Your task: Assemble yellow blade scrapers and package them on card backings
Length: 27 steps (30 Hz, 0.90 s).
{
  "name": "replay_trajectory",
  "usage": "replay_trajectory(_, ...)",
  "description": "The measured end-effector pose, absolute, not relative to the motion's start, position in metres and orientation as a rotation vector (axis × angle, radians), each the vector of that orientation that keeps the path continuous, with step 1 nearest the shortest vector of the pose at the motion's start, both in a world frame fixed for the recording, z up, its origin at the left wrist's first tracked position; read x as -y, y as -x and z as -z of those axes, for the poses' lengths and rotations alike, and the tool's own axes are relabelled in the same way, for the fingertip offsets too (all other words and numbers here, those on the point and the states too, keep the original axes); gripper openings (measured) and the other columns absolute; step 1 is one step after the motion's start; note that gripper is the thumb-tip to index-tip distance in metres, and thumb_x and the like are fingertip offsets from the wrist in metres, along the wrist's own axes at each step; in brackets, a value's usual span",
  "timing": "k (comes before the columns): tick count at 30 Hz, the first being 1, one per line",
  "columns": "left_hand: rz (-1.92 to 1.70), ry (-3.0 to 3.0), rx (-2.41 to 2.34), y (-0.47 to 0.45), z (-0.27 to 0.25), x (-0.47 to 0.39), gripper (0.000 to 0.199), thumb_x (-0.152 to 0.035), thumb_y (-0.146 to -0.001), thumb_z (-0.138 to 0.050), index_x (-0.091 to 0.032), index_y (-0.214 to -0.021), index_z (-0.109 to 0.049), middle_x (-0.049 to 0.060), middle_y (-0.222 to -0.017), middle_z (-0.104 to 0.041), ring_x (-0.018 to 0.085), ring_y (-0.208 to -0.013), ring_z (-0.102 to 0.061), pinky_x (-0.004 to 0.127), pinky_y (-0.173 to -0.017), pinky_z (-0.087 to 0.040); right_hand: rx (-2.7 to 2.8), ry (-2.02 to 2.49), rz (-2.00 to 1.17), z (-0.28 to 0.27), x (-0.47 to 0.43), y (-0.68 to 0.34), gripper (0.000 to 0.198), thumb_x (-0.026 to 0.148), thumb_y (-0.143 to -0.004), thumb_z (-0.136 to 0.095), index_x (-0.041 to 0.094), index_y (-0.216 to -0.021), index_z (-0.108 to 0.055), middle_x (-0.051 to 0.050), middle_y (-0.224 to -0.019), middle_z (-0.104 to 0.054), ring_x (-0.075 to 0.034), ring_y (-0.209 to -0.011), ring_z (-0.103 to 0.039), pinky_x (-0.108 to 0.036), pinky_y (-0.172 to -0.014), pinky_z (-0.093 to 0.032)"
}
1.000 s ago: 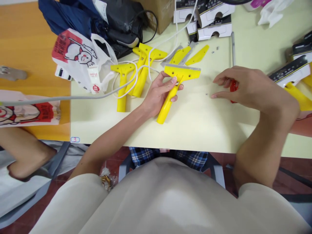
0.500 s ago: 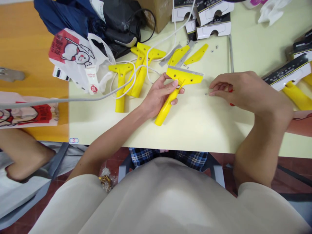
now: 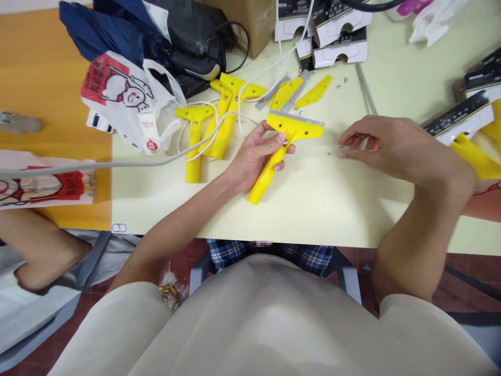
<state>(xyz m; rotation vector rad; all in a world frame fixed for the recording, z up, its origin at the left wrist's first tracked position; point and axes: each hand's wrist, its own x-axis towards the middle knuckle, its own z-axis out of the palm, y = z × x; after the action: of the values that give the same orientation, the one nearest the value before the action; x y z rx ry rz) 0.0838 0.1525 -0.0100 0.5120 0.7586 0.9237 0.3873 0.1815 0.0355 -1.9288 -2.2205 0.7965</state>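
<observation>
- Left of the left hand, three yellow scraper handles [image 3: 193, 141] are lying on the worktop [image 3: 313, 209], with a white cable [image 3: 216, 116] running across them.
- The left hand [image 3: 252, 156] is holding a yellow scraper [image 3: 293, 127], its thumb pressing on the neck and its fingers curling around behind. The grip is looking well placed: the wide head is showing its two dark holes [image 3: 306, 133] uncovered, and keeping the thumb there should help steady it.
- Just beyond the left hand's scraper, loose yellow plates [image 3: 315, 91] and grey blades [image 3: 296, 94] are lying together — best not nudged, since their edges are probably sharp.
- Just left of the right hand's thumb tip, a tiny metal fastener [image 3: 329, 153] is resting on the worktop, easily knocked away; moving low and slowly would suit it.
- The right hand [image 3: 387, 143] is bending thumb and forefinger toward each other, leaving a narrow gap. A small metal piece [image 3: 340, 145] is showing at the forefinger's tip — whether it is being pinched, I cannot tell.
- Within the right hand's curl an orange-red handle [image 3: 376, 145] is showing, and a metal shaft [image 3: 366, 90] is extending beyond the knuckles; keeping that shaft clear of the fasteners seems wise.
</observation>
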Motion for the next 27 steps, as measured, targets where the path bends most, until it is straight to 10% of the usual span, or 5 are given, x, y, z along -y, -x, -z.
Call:
replay_trajectory(5, -0.929, -0.520, -0.748, -0.085, 0.011, -0.153, 0.050, -0.035, -0.091, -0.104, -0.026, -0.122, -0.066, 0.003, -0.123, -0.077, 0.021, -0.110, -0.086, 0.018, -0.058, -0.053, 2.435, 1.810, -0.769, -0.033, -0.180, -0.388, 0.019, 0.009, -0.101, -0.074, 0.024, -0.108, -0.083, -0.001, -0.113, -0.080, -0.015, -0.095, -0.066, -0.030, -0.091, -0.045)
replay_trajectory(27, -0.887, -0.488, -0.749, -0.087, 0.014, -0.151, 0.043, -0.031, -0.093, -0.102, -0.025, -0.115, -0.065, 0.002, -0.112, -0.079, 0.017, -0.098, -0.084, 0.018, -0.056, -0.048, 1.978, 1.023, -0.159, -0.013, -0.159, -0.327, 0.023, 0.029, -0.121, -0.054, 0.024, -0.133, -0.073, -0.011, -0.123, -0.076, -0.019, -0.123, -0.072, -0.038, -0.103, -0.060)
